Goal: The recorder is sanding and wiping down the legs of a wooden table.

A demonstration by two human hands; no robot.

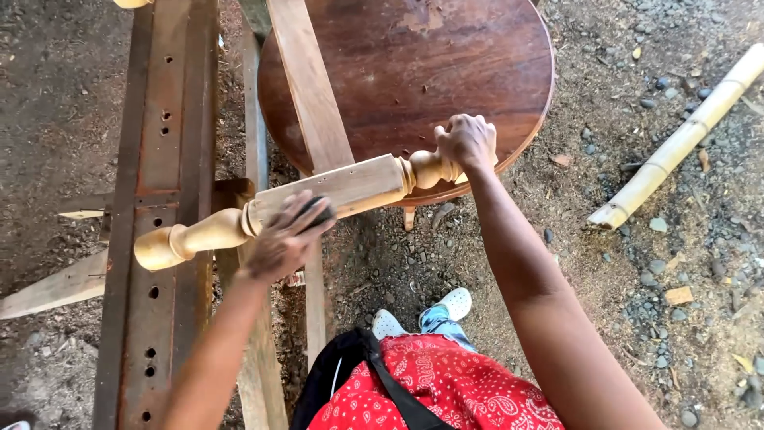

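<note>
Crosswise, a turned wooden leg [302, 203] lies from the rusty steel beam [163, 199] to the near edge of a round dark wooden tabletop [414, 72]; the right hand [467, 143] grips its knobbed end at that edge; the left hand [285, 239] presses a dark pad [318, 213] onto its square middle section, fingers curled over it; a bamboo pole [684, 139] lies on the gravel, well apart.

Head-worn, looking steeply down from close above both forearms. Facing a turned wooden leg [318, 195] over gravel ground [684, 239]. Single view only.
</note>
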